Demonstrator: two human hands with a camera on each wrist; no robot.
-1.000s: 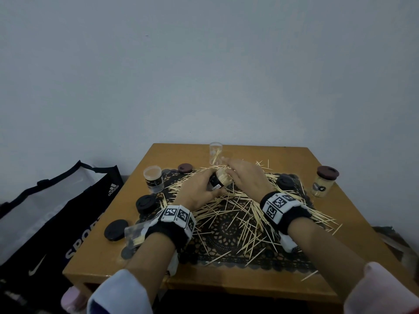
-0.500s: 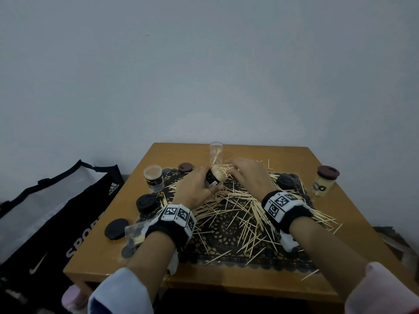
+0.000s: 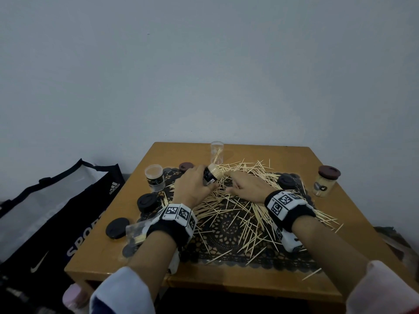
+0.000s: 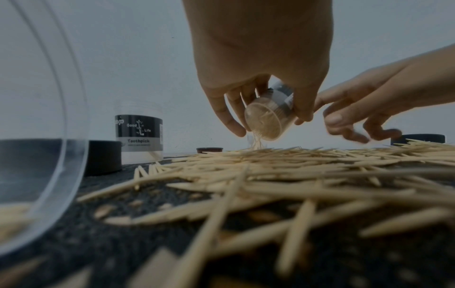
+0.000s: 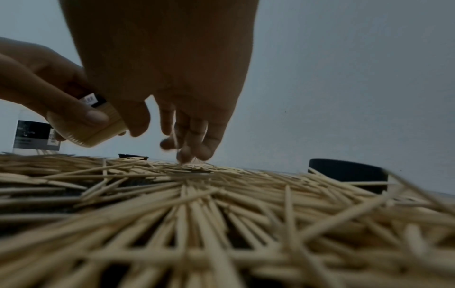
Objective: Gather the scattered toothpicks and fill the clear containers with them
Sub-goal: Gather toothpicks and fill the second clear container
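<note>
Loose toothpicks (image 3: pixel 238 207) lie heaped across a black lace mat (image 3: pixel 226 236) on the wooden table (image 3: pixel 158 275). My left hand (image 3: pixel 195 184) grips a clear container with a black label (image 3: pixel 212 175), packed with toothpicks and tilted with its mouth toward the right. It is also seen from below as the container (image 4: pixel 268 118) held just above the pile. My right hand (image 3: pixel 244 185) reaches down beside it, fingers curled onto the pile. In the right wrist view its fingertips (image 5: pixel 187 154) pinch an upright toothpick (image 5: pixel 175 136).
An almost empty clear container (image 3: pixel 217 151) stands at the back. A labelled open one (image 3: pixel 154 177) stands left, a capped full jar (image 3: pixel 325 183) right. Black lids (image 3: pixel 147 201) (image 3: pixel 117 227) (image 3: pixel 286 180) and a brown lid (image 3: pixel 186 166) lie around. A sports bag (image 3: pixel 45 211) sits left of the table.
My left hand has carried the filled container a little farther back. My right hand has left the container's mouth and dropped onto the toothpick pile.
</note>
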